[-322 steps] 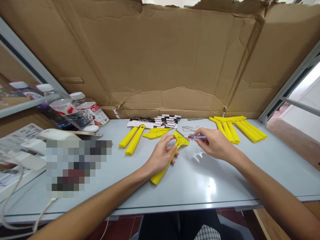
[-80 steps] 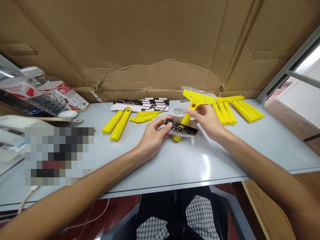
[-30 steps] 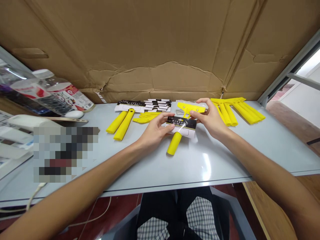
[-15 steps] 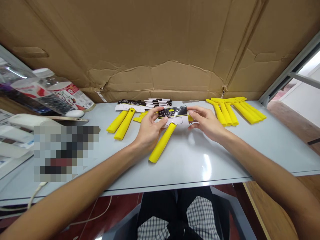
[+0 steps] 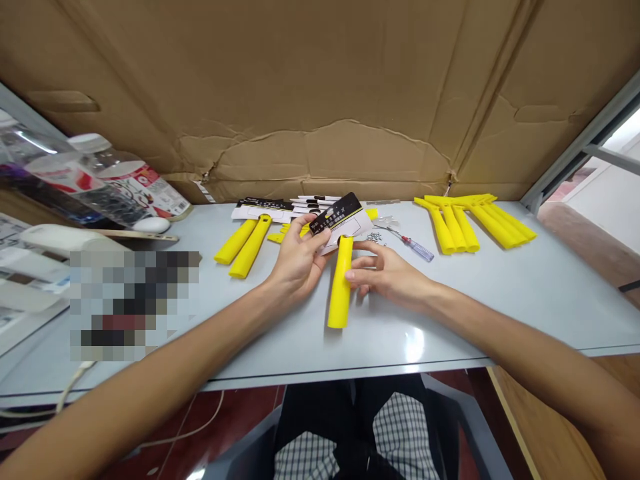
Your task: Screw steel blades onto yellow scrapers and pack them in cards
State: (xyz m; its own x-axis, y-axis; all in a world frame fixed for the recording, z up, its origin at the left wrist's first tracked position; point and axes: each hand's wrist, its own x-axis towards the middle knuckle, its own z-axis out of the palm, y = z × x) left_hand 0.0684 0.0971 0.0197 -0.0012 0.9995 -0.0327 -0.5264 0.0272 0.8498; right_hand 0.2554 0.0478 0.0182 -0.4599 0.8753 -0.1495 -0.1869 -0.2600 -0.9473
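Note:
My left hand (image 5: 299,263) pinches a black-and-white header card (image 5: 356,220), which tilts up to the right. A yellow tubular handle (image 5: 340,287) hangs below the card and slants slightly, its top against the card's lower edge. With thumb and fingers, my right hand (image 5: 393,275) holds this handle from the right side; some fingertips are hidden behind it. Just beyond that hand lie small screws (image 5: 374,237) and a screwdriver (image 5: 417,249) with a clear handle. Two more yellow handles (image 5: 250,248) with cards rest left of my left hand.
A stack of cards (image 5: 315,200) lies at the back. Several yellow scraper-like handles (image 5: 480,220) sit at the back right. Plastic bottles (image 5: 133,180), a white mouse (image 5: 151,225) and a blurred-out patch occupy the left. Cardboard (image 5: 320,87) walls off the table's back.
The card has turned, its right end rising, and the yellow handle has swung toward upright. My right hand has moved from the card's right edge down to the handle, uncovering the screws and screwdriver.

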